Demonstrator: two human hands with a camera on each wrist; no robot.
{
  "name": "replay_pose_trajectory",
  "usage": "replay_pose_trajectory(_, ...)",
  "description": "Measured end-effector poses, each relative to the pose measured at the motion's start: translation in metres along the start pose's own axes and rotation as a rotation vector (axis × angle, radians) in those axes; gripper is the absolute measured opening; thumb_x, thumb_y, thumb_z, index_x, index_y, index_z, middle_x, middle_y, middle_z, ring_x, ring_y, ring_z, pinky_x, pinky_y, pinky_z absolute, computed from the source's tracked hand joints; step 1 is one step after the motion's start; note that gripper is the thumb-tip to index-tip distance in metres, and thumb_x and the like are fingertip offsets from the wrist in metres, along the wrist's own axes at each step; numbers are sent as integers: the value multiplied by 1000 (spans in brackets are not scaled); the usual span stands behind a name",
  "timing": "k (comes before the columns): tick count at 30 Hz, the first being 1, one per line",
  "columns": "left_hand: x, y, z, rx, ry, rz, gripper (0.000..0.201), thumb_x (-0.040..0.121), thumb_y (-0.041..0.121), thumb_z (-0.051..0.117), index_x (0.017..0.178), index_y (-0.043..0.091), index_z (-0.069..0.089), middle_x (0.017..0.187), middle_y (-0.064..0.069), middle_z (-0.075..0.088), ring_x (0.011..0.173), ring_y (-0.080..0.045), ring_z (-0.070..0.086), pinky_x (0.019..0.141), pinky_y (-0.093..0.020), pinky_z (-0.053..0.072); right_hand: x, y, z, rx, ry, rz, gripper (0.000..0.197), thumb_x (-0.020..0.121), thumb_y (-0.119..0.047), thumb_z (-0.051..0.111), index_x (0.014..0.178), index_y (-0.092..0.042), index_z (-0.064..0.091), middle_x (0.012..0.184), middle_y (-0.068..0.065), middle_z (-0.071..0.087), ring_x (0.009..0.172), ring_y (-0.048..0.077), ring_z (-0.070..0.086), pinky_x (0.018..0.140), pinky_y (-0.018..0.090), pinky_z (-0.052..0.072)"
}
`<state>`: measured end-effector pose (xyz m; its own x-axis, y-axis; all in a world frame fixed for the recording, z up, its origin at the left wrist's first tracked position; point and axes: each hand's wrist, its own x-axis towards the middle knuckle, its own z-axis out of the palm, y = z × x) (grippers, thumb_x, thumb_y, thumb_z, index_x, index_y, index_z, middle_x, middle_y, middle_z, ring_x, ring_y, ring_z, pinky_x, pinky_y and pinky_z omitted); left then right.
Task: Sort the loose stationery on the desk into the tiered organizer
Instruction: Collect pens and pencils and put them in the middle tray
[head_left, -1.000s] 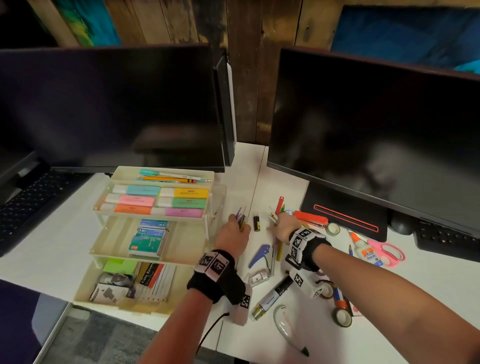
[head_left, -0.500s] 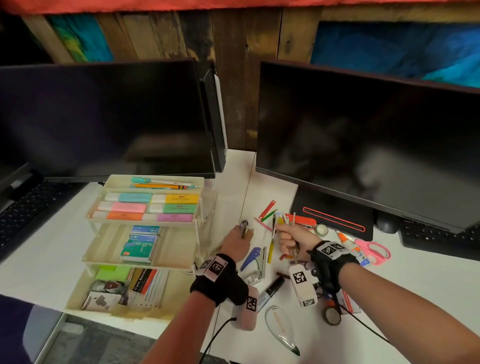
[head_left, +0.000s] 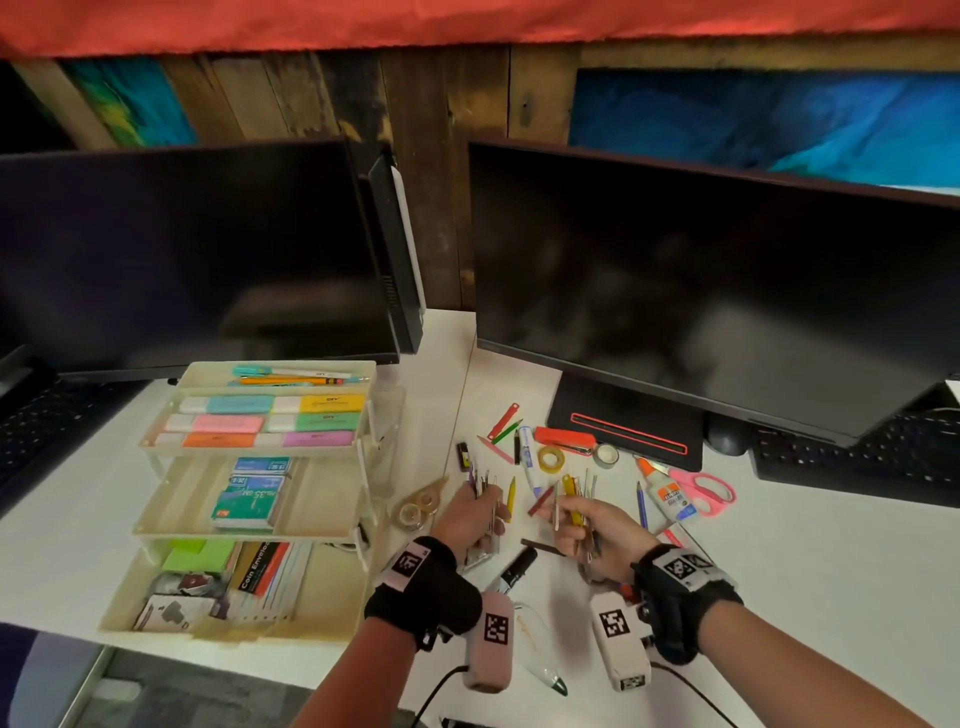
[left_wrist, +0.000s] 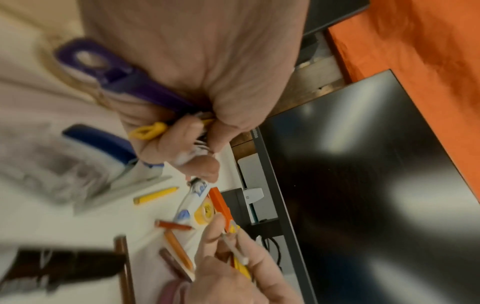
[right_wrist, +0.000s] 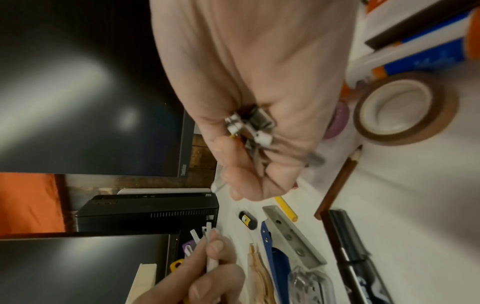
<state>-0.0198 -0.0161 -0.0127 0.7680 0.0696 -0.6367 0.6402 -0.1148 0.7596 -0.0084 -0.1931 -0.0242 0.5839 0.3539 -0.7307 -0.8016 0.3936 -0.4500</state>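
Note:
The cream tiered organizer (head_left: 176, 533) stands at the left of the desk, with highlighters and pencils on top, staple boxes in the middle and pads and envelopes below. My left hand (head_left: 483, 501) grips a bundle of thin pens and clips (left_wrist: 153, 131), some purple and yellow, just right of the organizer. My right hand (head_left: 563, 514) holds a second bundle of pens (head_left: 571, 491), one of them yellow, a little above the desk. The two hands face each other a short gap apart. Each bundle's lower ends are hidden in the fist.
Loose on the desk lie a red stapler (head_left: 563, 439), tape rolls (head_left: 550, 460), a glue bottle (head_left: 667, 496), pink scissors (head_left: 704, 488), a black marker (head_left: 514, 569), a clear tape dispenser (head_left: 421, 506) and short pencils (head_left: 511, 493). Two monitors (head_left: 701, 291) stand behind.
Both hands have come back from the far pile towards me and lifted off the desk, each with its bundle. The right hand has turned palm inward. My head has tilted up.

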Motion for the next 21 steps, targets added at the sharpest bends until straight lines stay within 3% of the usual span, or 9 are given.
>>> replay_pose_trajectory(5,-8,-1,16,-294,-76,-87,13,99,24,46,100,13,51,65,2,44,44,-6,38,33,-15,24,-14,1,-9,-100,-37,-30,12,96,-8,45,88,0,51,51,3,44,38,8,36,40,18,36)
replay_pose_trajectory(8,-14,5,18,-455,-142,-130,12,99,21,46,105,14,54,64,3,40,43,-5,36,35,-15,27,-22,0,-11,-130,-48,-52,3,95,-5,47,95,-4,50,48,1,50,38,9,39,40,20,35)
replay_pose_trajectory(11,-16,7,14,-652,-221,-206,11,98,19,47,100,13,56,58,3,43,40,-7,41,37,-17,35,-26,0,-12,-191,-44,-74,6,94,-7,48,89,-7,51,49,0,51,42,12,37,41,22,34)
replay_pose_trajectory(16,-22,8,8,-788,-228,-253,14,98,15,47,94,8,58,51,0,45,40,-12,45,65,-37,57,-31,1,-3,-188,11,-76,17,91,2,46,99,-5,59,57,4,47,42,11,41,37,18,30)
replay_pose_trajectory(18,-26,10,3,-795,-209,-243,13,99,12,45,94,6,56,56,-3,47,39,-12,46,56,-30,58,-34,0,7,-186,30,-62,16,92,4,45,98,-2,58,55,5,51,39,10,46,36,17,35)
replay_pose_trajectory(21,-33,15,-5,-729,-196,-234,11,100,10,42,95,9,52,73,-6,55,37,-9,46,43,-18,45,-33,1,19,-160,60,-51,17,93,3,45,103,0,58,55,6,60,39,11,53,36,16,42)
